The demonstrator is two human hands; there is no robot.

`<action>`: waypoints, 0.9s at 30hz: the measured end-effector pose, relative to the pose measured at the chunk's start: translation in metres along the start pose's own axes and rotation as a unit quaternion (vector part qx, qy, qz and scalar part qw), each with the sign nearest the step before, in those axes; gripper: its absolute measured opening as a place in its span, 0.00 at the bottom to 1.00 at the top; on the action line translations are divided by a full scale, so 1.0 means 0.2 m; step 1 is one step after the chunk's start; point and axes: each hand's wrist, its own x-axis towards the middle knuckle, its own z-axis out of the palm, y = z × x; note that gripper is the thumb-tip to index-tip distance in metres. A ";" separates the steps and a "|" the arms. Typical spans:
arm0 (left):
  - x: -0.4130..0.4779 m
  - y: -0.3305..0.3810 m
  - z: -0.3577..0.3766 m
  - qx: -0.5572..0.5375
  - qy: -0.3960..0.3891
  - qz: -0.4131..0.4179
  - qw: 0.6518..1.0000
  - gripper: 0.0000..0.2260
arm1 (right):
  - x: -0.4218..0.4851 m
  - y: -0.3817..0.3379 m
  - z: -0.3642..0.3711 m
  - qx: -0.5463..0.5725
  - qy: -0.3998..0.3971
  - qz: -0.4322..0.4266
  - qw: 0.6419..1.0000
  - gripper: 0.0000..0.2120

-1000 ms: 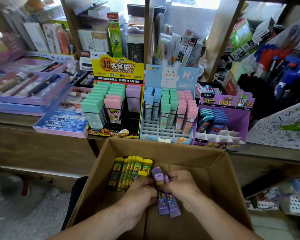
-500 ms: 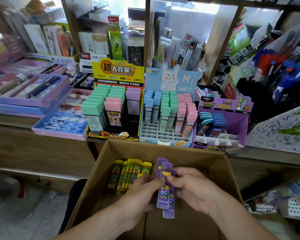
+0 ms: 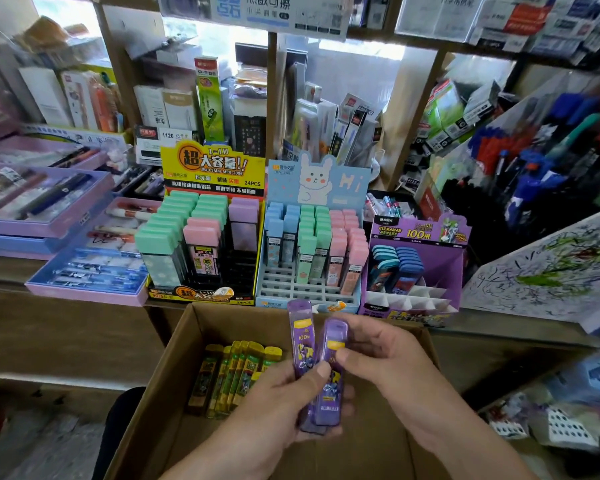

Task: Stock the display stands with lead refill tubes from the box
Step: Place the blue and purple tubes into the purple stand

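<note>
1. Head view showed my left hand (image 3: 278,403) curled round the lower ends of two purple lead refill tubes (image 3: 330,393), thumb pressed on their front.
2. My right hand (image 3: 388,358) pinched the upper half of the right-side tube, thumb by its yellow label, fingers behind it.
3. Both hands hovered above the cardboard box (image 3: 174,355); yellow tubes (image 3: 236,372) lay in a row inside it, just left of my left hand.
4. On the desk (image 3: 66,323), the purple display stand (image 3: 458,268) stood ahead and right of my right hand, white dividers showing; the blue stand (image 3: 278,289) stood straight ahead.
</note>
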 end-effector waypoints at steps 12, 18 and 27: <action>0.06 0.04 0.05 -0.027 0.062 0.091 0.994 0.17 | -0.03 -0.04 -0.15 0.063 0.132 -0.085 0.986 0.07; 0.07 0.08 0.03 -0.014 0.093 0.068 0.993 0.09 | -0.04 -0.12 -0.41 0.009 0.219 -0.172 0.961 0.09; 0.07 0.08 0.03 -0.031 0.064 0.017 0.997 0.06 | 0.10 -0.22 -0.63 -0.124 0.306 -0.272 0.904 0.15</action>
